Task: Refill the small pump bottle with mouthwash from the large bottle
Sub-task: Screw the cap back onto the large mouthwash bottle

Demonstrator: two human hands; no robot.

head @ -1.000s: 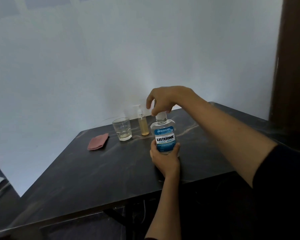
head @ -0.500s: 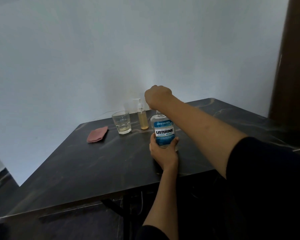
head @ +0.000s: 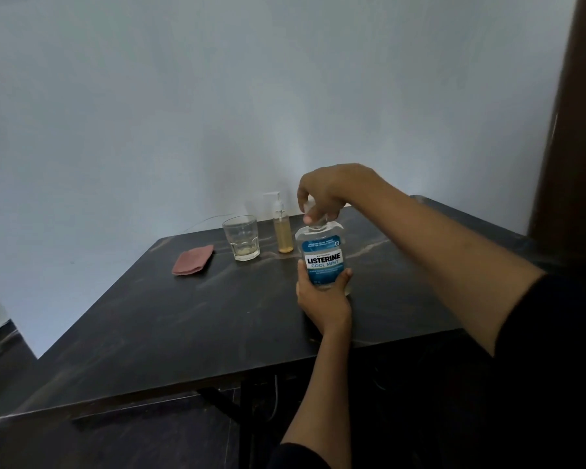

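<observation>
Mouthwash bottle [head: 322, 257] stands upright at centre frame on the dark table [head: 149, 319], blue label facing the camera. Left hand [head: 323, 296] wraps the lower body from the near side, thumb on the left edge, fingers round the right. Right hand [head: 322, 194] reaches in from the right of frame, fingertips curled down around the clear cap [head: 315, 216] at the neck. Cap looks still seated, though the fingers hide most of it.

Handling, as a judgement: clear plastic body, liquid level hard to read; probably moderately heavy. Walls likely flex under a squeeze, so a grip low and around the broad faces suits it, firm but not crushing once the cap is off, or liquid may jump out. Cap is small and smooth; a pinch from above with several fingertips gives the twist.

Pump bottle [head: 282, 231] sits just behind and left of the large one, upper centre, pump head on, amber liquid in its lower part. Slim and light, it would tip easily and has a narrow mouth; it wants steadying at the body during pouring.

Glass [head: 241, 242] stands left of the pump bottle, close beside it. Folded pink cloth [head: 193, 264] lies farther left.
</observation>
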